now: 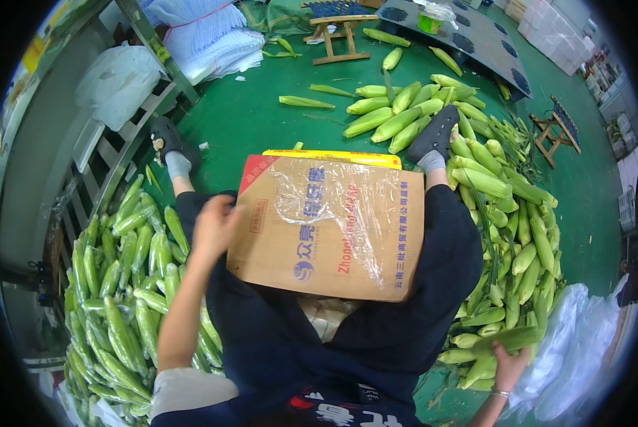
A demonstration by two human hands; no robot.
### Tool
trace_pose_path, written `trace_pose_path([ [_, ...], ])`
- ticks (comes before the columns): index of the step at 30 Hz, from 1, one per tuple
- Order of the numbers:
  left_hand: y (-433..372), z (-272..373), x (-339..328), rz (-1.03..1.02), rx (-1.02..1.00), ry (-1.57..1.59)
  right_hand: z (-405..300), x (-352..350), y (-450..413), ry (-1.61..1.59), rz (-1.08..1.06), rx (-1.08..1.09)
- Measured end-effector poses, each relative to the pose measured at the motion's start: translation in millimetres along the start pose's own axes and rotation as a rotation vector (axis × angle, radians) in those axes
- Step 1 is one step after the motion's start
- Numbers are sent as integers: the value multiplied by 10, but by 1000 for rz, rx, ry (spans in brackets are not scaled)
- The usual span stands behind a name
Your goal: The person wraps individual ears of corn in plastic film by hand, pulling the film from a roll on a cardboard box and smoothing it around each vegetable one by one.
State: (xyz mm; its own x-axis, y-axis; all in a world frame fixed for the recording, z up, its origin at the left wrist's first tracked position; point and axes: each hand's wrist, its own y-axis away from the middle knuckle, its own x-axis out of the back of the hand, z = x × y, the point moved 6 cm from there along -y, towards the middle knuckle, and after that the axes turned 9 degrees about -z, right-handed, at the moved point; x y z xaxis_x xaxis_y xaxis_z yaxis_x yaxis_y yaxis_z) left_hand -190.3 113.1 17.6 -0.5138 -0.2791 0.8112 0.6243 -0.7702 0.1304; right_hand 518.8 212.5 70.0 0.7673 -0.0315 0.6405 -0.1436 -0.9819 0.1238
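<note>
In the head view a cardboard box point(329, 229) with a strip of clear film on top lies between my knees. My left hand point(216, 227), blurred and with nothing in it, hovers by the box's left edge. At the lower right my right hand point(511, 363) has hold of an ear of corn in its husk point(511, 340), at the near end of a large heap of unwrapped ears point(527, 256). To my left lies a pile of ears point(121, 331), many of them in clear film. A yellow package edge point(335, 156) shows behind the box.
Clear plastic bags point(569, 347) lie right of the corn heap. A metal rack point(132, 128) stands left; stacked white mesh netting point(212, 40) lies behind it. Further off are folding stools point(340, 32), point(556, 131) and a dark platform point(457, 37). Loose ears and husks lie about my feet.
</note>
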Motion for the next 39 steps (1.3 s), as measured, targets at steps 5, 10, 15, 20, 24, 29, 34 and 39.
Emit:
trace_pose_path([
  [5, -488, 553, -644, -148, -296, -175, -2027, -1541, -129, -463, -121, 460],
  [10, -366, 162, -804, -300, -113, 266, -2141, -4110, -280, -1175, -558, -239],
  [15, 327, 283, -505, -45, -37, 1589, -1938, -4255, 149, -938, -648, -205],
  [20, 33, 826, -816, -16, -523, 470, -2103, -4183, 82, -749, -961, -330],
  [24, -86, 1121, -755, -137, -770, -252, -2265, -3466, 209, 271, -338, 819],
  [29, -151, 1058, -790, -311, -785, -345, -1735, -2982, -565, 148, -221, 746],
  [34, 616, 1013, -726, -444, -876, -204, -1903, -3037, -285, -209, -533, 384],
  [39, 595, 1168, -601, -276, -824, -271, -2149, -3441, 414, 505, -574, 925],
])
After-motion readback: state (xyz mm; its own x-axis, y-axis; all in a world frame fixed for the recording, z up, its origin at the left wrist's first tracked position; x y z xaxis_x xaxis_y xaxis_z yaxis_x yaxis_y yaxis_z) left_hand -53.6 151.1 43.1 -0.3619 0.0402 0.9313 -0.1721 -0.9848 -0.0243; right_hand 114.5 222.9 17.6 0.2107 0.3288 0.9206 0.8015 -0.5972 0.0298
